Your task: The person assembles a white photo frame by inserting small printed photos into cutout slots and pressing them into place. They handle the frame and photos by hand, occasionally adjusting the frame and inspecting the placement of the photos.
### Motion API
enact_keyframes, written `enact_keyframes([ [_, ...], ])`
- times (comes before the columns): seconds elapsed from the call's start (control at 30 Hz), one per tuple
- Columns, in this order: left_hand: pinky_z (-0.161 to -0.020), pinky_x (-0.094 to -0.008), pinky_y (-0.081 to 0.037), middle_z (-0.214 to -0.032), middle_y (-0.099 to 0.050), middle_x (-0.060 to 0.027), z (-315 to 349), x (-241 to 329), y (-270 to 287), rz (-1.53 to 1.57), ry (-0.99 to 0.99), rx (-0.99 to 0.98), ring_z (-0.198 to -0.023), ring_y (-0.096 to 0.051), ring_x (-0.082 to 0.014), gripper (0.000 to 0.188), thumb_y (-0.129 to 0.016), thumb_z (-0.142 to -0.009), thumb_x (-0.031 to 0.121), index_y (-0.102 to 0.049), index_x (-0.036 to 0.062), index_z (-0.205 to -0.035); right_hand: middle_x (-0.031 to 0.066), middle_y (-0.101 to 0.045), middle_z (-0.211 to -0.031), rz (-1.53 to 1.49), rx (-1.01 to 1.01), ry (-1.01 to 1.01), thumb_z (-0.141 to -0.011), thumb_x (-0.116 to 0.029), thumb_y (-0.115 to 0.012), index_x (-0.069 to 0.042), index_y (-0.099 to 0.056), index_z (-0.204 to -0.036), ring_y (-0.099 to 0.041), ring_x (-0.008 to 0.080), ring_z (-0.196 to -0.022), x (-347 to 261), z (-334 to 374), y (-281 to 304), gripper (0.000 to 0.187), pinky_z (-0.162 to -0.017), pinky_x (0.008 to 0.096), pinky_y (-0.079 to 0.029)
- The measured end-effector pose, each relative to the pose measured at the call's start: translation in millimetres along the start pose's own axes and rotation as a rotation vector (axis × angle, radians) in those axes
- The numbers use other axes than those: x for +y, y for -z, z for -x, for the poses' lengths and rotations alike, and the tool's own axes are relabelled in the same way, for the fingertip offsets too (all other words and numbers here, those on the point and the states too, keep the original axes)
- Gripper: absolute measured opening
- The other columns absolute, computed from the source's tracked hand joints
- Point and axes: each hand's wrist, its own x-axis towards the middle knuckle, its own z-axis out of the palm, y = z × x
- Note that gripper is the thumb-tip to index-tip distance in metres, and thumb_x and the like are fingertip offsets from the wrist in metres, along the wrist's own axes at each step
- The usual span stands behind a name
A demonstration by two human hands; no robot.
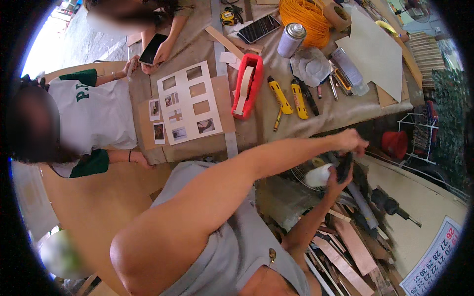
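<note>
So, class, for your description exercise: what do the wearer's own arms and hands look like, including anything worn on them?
The left hand and right hand are bare, with no gloves, and no sleeve or watch shows on either forearm. The wearer's top is plain grey, with a brass-coloured zip pull. Whether there are rings is too blurred to tell.

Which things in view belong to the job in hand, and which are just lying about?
Apparently in use:
dark object, in the right hand, left hand close by
white cylinder beside the right hand, possibly

Apparently lying about:
red tape dispenser
orange cord coil
spray can
yellow cutter
wood strips
</note>
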Motion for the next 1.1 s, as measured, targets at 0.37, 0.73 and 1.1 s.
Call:
enact_keyframes([
  [0.37,-0.06,-0.035,-0.05,-0.076,-0.068,-0.0088,-52,-141,-73,-0.768,-0.122,-0.245,-0.067,-0.064,-0.0232,0.018,-0.06,-0.076,0.023,-0.071,0.0093,-0.08,0.0099,-0.059,-0.096,-0.107,0.256,-0.44,-0.062,-0.001,-0.066,0.002,-0.049,-0.111,-0.057,0.0206,-0.081,13,79,23,0.052,-0.073,0.031,-0.048],
  [0.73,-0.054,-0.0337,-0.054,-0.071,-0.067,-0.0106,-59,-138,-84,-0.174,0.254,-0.309,-0.058,-0.063,-0.0216,0.021,-0.063,-0.076,0.021,-0.07,0.0013,-0.078,0.0074,-0.061,-0.087,-0.258,0.201,-0.451,-0.059,0.005,-0.061,0.001,-0.057,-0.094,-0.057,0.0175,-0.077,24,63,29,0.036,-0.071,0.0293,-0.047],
  [1.1,-0.062,-0.0341,-0.054,-0.059,-0.064,-0.0068,-70,-146,-116,-0.539,0.279,-0.209,-0.063,-0.065,-0.021,0.036,-0.055,-0.081,0.034,-0.069,0.005,-0.063,0.0066,-0.06,-0.086,-0.324,0.464,-0.516,-0.061,0.005,-0.061,0.002,-0.055,-0.093,-0.057,0.0179,-0.078,33,75,31,0.032,-0.069,0.0296,-0.046],
])
